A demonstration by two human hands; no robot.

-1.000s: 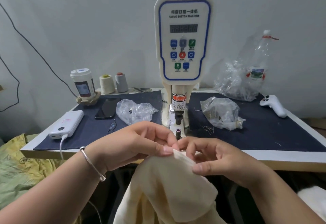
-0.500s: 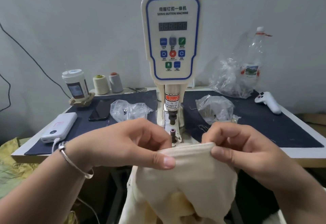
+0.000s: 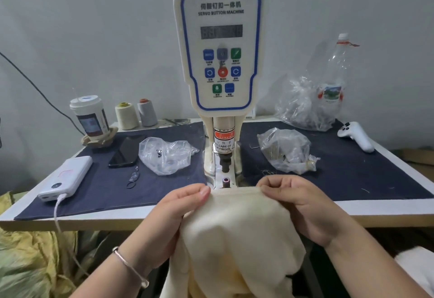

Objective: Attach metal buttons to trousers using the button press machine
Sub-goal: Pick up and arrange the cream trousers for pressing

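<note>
Head view: at the table's [image 3: 387,211] front edge, the left hand [image 3: 178,208] and right hand [image 3: 303,206] each pinch the top hem of cream trousers [image 3: 237,234], fingers curled tight on the cloth, stretching it flat just before the press [image 3: 220,46]. The hem lies just short of the lower die [image 3: 226,180], with the punch [image 3: 225,161] raised above it. This looks like the positioning step; next the hem likely needs sliding forward over the die, fingers kept out from under the punch.

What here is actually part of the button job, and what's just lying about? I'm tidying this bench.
For the job:
button press machine
cream trousers, held by left hand and right hand
bags of small parts

Lying about:
power bank
phone
cup
thread spools
bottle
white controller
</note>
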